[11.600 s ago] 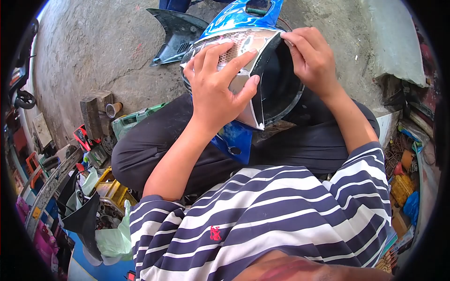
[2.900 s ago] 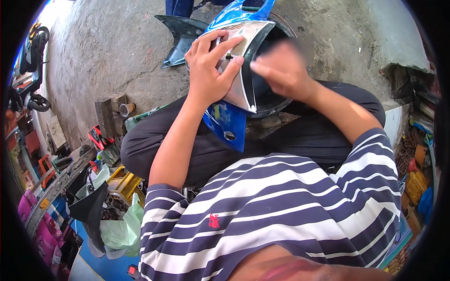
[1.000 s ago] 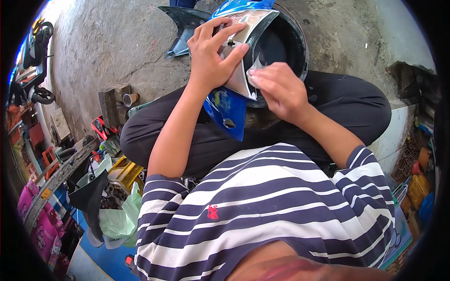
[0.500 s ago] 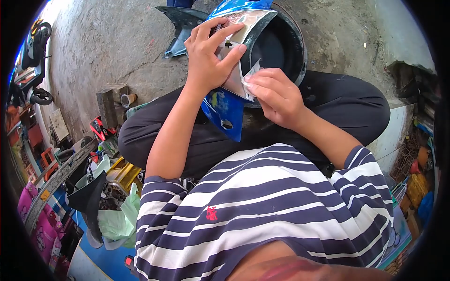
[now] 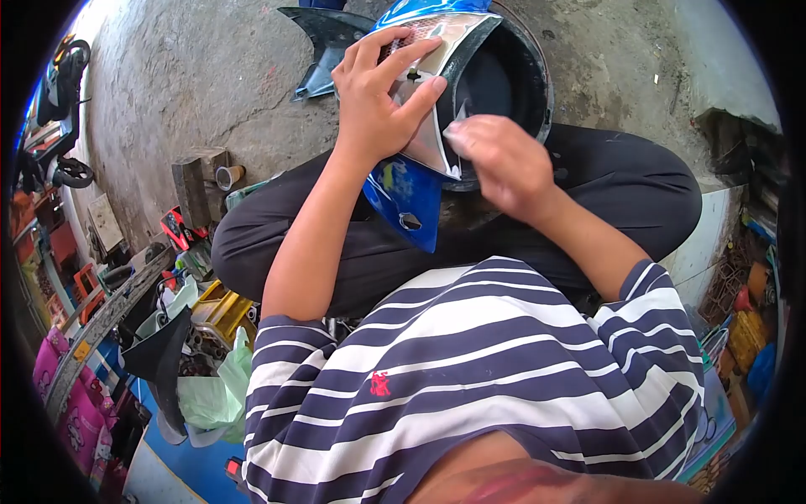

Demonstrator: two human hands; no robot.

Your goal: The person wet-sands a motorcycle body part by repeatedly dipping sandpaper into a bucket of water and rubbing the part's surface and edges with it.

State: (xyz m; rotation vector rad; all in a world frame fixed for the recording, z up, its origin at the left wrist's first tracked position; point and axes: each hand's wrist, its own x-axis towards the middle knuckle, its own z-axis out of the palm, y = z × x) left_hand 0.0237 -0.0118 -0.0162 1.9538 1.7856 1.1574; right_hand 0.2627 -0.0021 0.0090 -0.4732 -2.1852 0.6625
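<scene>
A blue motorcycle fairing (image 5: pixel 405 206) with a clear-lensed lamp (image 5: pixel 428 143) leans over a black bucket (image 5: pixel 512 84) in front of my crossed legs. My left hand (image 5: pixel 378 101) spans the lamp, fingers bent across its upper part and thumb near the edge by the bucket. In my right hand (image 5: pixel 508 164) a small crumpled white cloth or tissue (image 5: pixel 456 128) is pinched, partly hidden by the fingers and blurred. That hand is just off the lamp's right edge, over the bucket rim.
A dark plastic fairing piece (image 5: pixel 323 46) lies on the concrete floor (image 5: pixel 252 67) beyond my left hand. Wooden blocks (image 5: pixel 191 193), a yellow crate (image 5: pixel 220 312) and a pale green bag (image 5: pixel 218 391) are at my left. Assorted parts crowd the right edge.
My right hand has shifted slightly up and right with the white piece, away from the lamp's edge. My left hand and the fairing have barely moved.
</scene>
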